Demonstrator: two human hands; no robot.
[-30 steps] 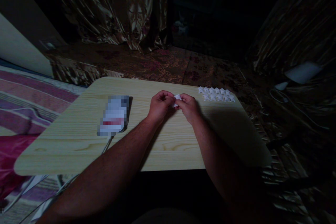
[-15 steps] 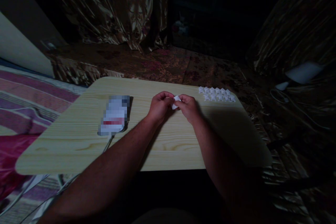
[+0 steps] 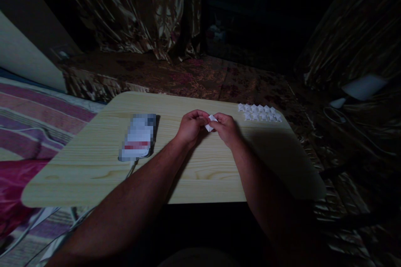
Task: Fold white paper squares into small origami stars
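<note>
A small folded square of white paper (image 3: 211, 122) is held between my two hands over the middle of the table, turned so that its corners point up and down. My left hand (image 3: 191, 127) pinches its left side, thumb in front. From the right, my right hand (image 3: 227, 128) grips it the same way, its thumb lying over the paper. Fingers behind the square are partly hidden. Beyond my right hand, several similar folded white paper pieces (image 3: 262, 116) lie in two rows near the table's far right corner.
A phone (image 3: 138, 137), blurred by pixels, lies on the left of the pale wooden table (image 3: 206, 171) with a cable (image 3: 131, 168) running from its near end. Left of the table is a striped bed cover (image 3: 40, 108) with a pink cloth (image 3: 19, 192). Dark curtains hang behind.
Almost nothing differs. The whole view has shifted very slightly, and both hands keep their hold on the folded paper.
</note>
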